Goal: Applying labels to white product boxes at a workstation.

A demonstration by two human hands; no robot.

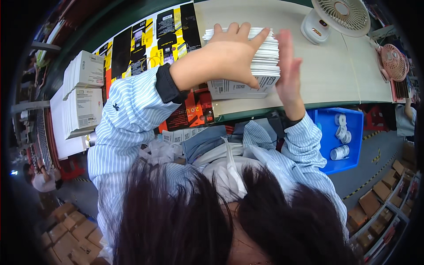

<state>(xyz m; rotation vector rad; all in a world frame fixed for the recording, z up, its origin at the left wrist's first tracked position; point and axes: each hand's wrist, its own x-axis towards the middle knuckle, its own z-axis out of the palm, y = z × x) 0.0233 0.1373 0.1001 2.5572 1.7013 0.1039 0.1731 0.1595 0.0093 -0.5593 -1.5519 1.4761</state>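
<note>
The left hand (234, 53) spreads over a white stack (266, 57) on the tabletop (327, 73); the right hand (289, 79) stands open at its 3 o'clock, contact unclear. The stack looks gathered, not quite even; other white piles (89, 106) sit at 9 o'clock.

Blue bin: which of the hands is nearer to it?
Right. The right hand is beside the white stack, beyond and left of the blue bin; the left hand spreads over the stack, farther left.
</note>
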